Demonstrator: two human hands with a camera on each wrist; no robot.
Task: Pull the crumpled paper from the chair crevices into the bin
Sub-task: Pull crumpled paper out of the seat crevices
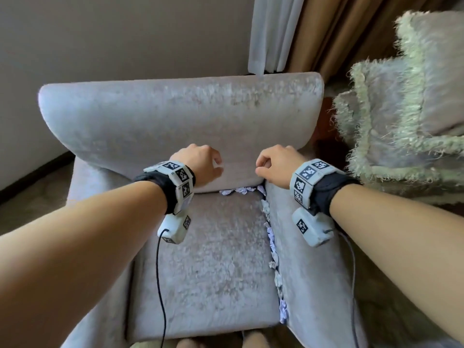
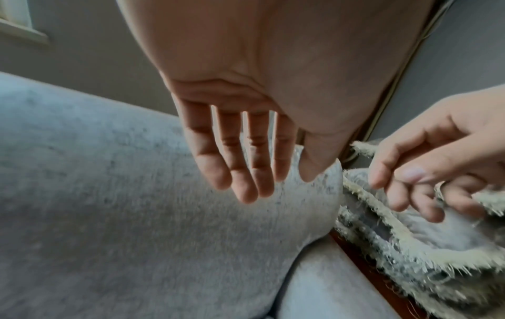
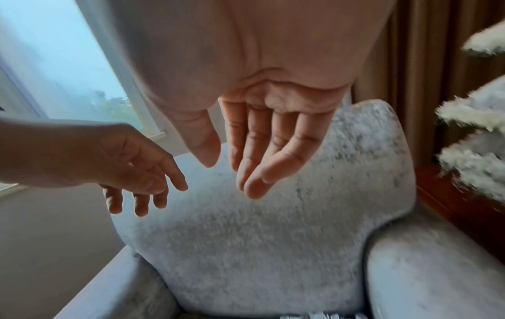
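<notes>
A grey velvet armchair (image 1: 200,259) fills the head view. White crumpled paper (image 1: 239,190) is wedged in the crevice between seat and backrest, and more crumpled paper (image 1: 275,267) runs along the crevice beside the right armrest. My left hand (image 1: 198,163) hovers in front of the backrest (image 2: 109,194), fingers relaxed and empty. To its right my right hand (image 1: 276,163) hangs at the same height, also empty, with loosely extended fingers (image 3: 254,172) above the backrest (image 3: 273,237). Both hands are above the rear crevice, touching nothing. No bin is in view.
Several fringed grey cushions (image 1: 401,116) are stacked to the right of the chair on a wooden surface (image 3: 464,211). Curtains (image 1: 313,31) hang behind the chair and a window (image 3: 54,75) lies to the left. Cables trail from both wrist cameras over the seat.
</notes>
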